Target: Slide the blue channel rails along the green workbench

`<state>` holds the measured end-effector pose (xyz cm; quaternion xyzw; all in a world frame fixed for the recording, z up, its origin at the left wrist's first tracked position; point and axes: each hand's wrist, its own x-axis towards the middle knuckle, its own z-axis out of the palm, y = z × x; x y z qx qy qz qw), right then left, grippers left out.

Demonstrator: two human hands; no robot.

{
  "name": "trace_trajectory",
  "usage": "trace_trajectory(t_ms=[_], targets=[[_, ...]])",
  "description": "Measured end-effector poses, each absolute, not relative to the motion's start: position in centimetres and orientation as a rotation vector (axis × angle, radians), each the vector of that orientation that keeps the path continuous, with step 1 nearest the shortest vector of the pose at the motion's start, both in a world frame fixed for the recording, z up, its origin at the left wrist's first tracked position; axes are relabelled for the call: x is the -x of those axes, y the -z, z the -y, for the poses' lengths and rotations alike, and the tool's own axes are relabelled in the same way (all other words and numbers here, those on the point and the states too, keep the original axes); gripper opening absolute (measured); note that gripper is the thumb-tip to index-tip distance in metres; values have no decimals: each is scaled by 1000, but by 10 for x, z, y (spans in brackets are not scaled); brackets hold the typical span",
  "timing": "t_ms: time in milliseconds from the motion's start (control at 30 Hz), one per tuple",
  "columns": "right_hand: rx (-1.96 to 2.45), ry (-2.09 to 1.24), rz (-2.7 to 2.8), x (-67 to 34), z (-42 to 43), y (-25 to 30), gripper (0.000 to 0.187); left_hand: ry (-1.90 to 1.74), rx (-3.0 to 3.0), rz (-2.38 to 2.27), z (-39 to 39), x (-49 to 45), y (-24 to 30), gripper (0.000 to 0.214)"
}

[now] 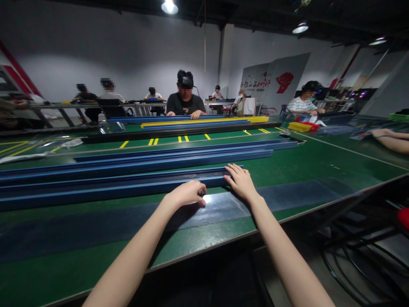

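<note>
Several long blue channel strips (111, 187) lie side by side across the green table (303, 166). My left hand (187, 194) is curled with its fingers pressed on the near edge of the closest strip. My right hand (239, 181) rests on that strip's right end, fingers spread flat over the top. A dark glossy sheet (223, 209) lies on the table just under both wrists.
More blue strips (179, 155) lie farther back, then a black strip (179, 133) and yellow and blue strips (204, 122) in front of a seated person (185, 102). Another person's arm (391, 140) reaches in at right. A yellow tray (300, 126) stands at back right.
</note>
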<state>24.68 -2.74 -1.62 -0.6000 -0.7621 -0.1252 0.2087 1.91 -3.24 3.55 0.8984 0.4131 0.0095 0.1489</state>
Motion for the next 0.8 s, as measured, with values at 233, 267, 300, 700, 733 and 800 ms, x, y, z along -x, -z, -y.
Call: trace_trajectory(t_ms=[233,267,300,700,733,800], targets=[[1678,348,2124,-246,28,15,47,61,-2550,-1222,33,-23,-34,36],[1674,349,2121,-246,28,15,47,75,-2548,-1232,33,-24,-35,35],[1670,348,2118,-246,28,15,47,88,-2553,-1240,33,-25,-35,35],[1670,354,2108,-246,27,15,45,14,-2622,-1359,27,-26,-26,35],[1667,355,2107,-246,27,16,45,2,-2622,-1376,27,-27,-27,34],[1655,356,2103,-247,27,16,45,-10,-2624,-1412,28,-27,-28,30]])
